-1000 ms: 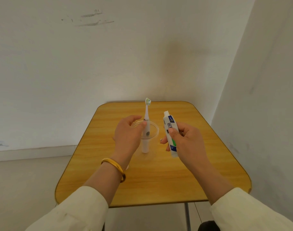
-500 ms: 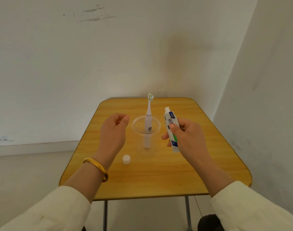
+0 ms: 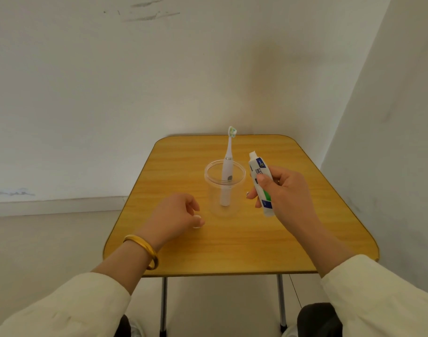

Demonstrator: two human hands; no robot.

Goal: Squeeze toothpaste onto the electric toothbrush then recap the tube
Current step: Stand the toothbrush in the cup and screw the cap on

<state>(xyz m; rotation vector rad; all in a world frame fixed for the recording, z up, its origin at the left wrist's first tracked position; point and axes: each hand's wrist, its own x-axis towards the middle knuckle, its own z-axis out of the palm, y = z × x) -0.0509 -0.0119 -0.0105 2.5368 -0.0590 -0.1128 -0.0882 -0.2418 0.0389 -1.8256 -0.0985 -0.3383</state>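
A white electric toothbrush [image 3: 227, 171] stands upright in a clear plastic cup [image 3: 224, 190], its bristle head up with a green-and-white blob on it. My right hand [image 3: 284, 193] holds the white, blue and green toothpaste tube [image 3: 259, 183] upright just right of the cup, its open nozzle pointing up. My left hand [image 3: 174, 216] rests low on the wooden table [image 3: 232, 246], left of and in front of the cup. Its thumb and fingers curl around the small white cap [image 3: 197, 222], which is mostly hidden by them.
The table stands in a corner, with white walls close behind and to the right. Its front edge is near my sleeves, and metal legs show below. A gold bangle [image 3: 145, 251] is on my left wrist.
My left hand has left the toothbrush, dropped toward me and closed around the cap lying on the table. The tube in my right hand has stayed upright beside the cup.
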